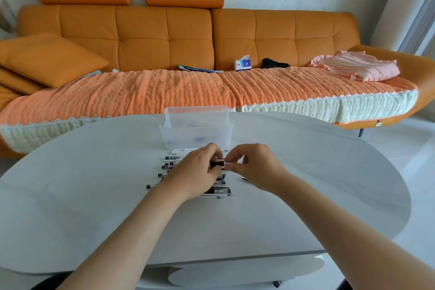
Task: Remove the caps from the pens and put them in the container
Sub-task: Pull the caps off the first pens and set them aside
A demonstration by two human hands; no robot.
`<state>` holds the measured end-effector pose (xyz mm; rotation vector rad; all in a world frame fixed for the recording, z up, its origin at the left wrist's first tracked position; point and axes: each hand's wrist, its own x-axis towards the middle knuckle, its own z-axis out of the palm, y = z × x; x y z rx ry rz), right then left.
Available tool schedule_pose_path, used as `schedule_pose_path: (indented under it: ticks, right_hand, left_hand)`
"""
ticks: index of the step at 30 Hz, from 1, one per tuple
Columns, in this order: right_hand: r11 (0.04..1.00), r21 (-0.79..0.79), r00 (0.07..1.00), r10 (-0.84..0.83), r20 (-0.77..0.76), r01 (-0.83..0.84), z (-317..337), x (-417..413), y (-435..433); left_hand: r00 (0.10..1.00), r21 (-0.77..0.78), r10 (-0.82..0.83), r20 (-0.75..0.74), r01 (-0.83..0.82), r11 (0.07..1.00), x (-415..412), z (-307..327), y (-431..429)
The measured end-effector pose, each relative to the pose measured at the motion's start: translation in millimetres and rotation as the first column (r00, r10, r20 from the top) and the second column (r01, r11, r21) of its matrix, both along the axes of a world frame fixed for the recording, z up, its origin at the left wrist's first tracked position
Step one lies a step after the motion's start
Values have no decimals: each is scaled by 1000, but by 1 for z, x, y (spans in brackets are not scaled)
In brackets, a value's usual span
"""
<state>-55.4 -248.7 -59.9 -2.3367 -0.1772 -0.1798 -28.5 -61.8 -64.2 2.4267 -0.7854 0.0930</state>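
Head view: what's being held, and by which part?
One pen, held by both ends above the table: the left hand grips its dark part, and the right hand pinches the other end between thumb and forefinger.

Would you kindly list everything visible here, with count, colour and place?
pens: many, white with black ends, in a row on the table under the hands
held pen: one, black, between both hands
container: one, clear, on table behind pens
table: one, white, foreground
sofa: one, orange, behind table
cushions: at least two, orange, sofa's left end
tissue box: one, white-blue, sofa seat
clothes: pile, pink, sofa's right end
left hand: one, grips held pen
right hand: one, pinches held pen
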Motion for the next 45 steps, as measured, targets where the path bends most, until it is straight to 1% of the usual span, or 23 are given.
schedule_pose_path:
  ticks: [5,8,11,14,16,20,23,26,29,32,36,38,42,45]
  right_hand:
    - [1000,-8,1000,-17,26,17,4,-3,-1]
    - [999,-37,1000,-12,21,13,6,-5,-2]
    - [994,-105,1000,7,-16,-9,7,-7,-5]
    - [977,-205,997,52,-48,-61,8,-8,-7]
    - [968,-243,998,64,-23,-68,8,-7,-9]
    - [967,-252,997,54,53,-39,9,-6,-14]
    - [965,-258,998,55,27,-46,7,-6,-13]
    - [945,-318,997,70,-13,-70,7,-7,-13]
    - [932,-356,995,96,43,-74,8,-7,-15]
    - [932,-358,991,96,92,-57,7,-6,-13]
    - [932,-355,996,89,18,-77,5,-5,-10]
    - [929,-363,995,93,27,-77,6,-7,-10]
    - [931,-362,991,90,97,-49,6,-8,-10]
    - [930,-365,996,75,57,-50,4,-6,-9]
  left_hand:
    - [1000,-55,5,0,-5,998,1,2,1]
    - [997,-23,24,80,-22,999,0,2,5]
    - [991,-16,17,133,-15,1000,-2,2,7]
    - [990,11,1,139,-3,1000,-3,1,4]
    - [989,21,0,150,-4,1000,-3,0,2]
    - [989,18,-5,148,3,1000,-3,1,1]
    - [992,6,-14,129,14,1000,-2,1,2]
    - [994,-1,-20,109,20,1000,-1,0,2]
    - [993,-3,-15,121,16,1000,1,-1,1]
    - [992,-16,-20,124,22,1000,1,0,2]
    - [988,-23,-15,152,18,1000,2,1,4]
    - [988,-25,-15,153,19,1000,2,0,4]
    - [988,-24,-25,154,30,999,6,-1,3]
    - [984,-21,-57,166,61,998,6,-1,3]
